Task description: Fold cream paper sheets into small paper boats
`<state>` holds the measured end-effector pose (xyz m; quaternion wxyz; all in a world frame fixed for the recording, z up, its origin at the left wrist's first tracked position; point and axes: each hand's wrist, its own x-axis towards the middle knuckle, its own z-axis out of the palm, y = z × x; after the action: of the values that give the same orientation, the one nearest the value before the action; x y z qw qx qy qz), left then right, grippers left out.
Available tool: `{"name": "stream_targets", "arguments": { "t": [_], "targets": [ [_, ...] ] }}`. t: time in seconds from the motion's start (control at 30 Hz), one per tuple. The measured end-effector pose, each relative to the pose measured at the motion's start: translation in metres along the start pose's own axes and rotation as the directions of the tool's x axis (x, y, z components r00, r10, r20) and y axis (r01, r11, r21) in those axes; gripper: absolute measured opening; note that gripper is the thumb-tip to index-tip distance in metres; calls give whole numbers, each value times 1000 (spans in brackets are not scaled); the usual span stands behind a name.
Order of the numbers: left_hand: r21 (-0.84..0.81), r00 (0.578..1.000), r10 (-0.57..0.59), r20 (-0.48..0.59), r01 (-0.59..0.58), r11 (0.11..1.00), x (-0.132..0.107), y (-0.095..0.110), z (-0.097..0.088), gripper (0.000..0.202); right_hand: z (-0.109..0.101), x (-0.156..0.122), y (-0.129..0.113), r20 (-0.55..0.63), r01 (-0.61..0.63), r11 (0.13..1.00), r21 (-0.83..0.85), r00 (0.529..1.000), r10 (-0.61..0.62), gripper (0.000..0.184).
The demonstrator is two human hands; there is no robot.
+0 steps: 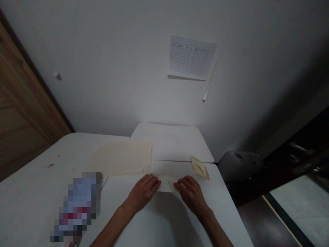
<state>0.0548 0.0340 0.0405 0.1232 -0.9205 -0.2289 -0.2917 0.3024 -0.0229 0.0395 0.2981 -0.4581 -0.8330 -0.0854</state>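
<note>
A small pale sheet of paper (167, 183) lies on the white table (164, 219) in front of me. My left hand (144, 192) rests on its left edge, fingers pressed down on it. My right hand (189, 192) presses its right edge with curled fingers. A folded cream paper piece (199, 167) sits just beyond my right hand. A stack of cream sheets (123, 158) lies further back on the left.
A blurred-out object (77, 206) sits on the table at the left. A printed chart (190, 59) hangs on the white wall. A wooden door (17, 113) stands at the left. A grey bin (239, 164) stands beyond the table's right edge.
</note>
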Motion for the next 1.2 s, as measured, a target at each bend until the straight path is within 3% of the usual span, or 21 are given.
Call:
{"name": "stream_targets", "arguments": {
  "t": [0.13, 0.27, 0.43, 0.63, 0.83, 1.0, 1.07, 1.2],
  "targets": [
    [-25, 986, -63, 157, 68, 997, -24, 16, 21, 23, 19, -28, -3, 106, -30, 999, 17, 994, 28, 16],
    [-88, 983, -140, 122, 151, 985, -38, 21, 26, 31, 22, -41, -2, 138, -96, 992, 76, 987, 84, 17],
    [-309, 972, -223, 72, 234, 922, -37, 21, 12, 26, 15, -45, 0, 113, -152, 975, 164, 984, 135, 15],
    [-458, 915, -402, 23, 367, 809, -35, 26, 13, 17, 16, -46, 5, 134, -345, 912, 223, 937, 322, 19],
    [-443, 831, -550, 82, 525, 727, -31, 25, 19, 21, 19, -39, 12, 218, -591, 774, 227, 805, 551, 29],
    [-345, 725, -656, 210, 683, 644, -30, 16, 19, 26, 20, -36, 14, 212, -625, 735, 264, 781, 587, 37],
    [-327, 716, -652, 249, 696, 639, -31, 13, 19, 25, 20, -36, 13, 207, -633, 728, 264, 774, 598, 39],
    [-314, 739, -619, 264, 673, 670, -32, 11, 17, 18, 21, -34, 10, 203, -643, 724, 251, 766, 610, 40]
  ]
}}
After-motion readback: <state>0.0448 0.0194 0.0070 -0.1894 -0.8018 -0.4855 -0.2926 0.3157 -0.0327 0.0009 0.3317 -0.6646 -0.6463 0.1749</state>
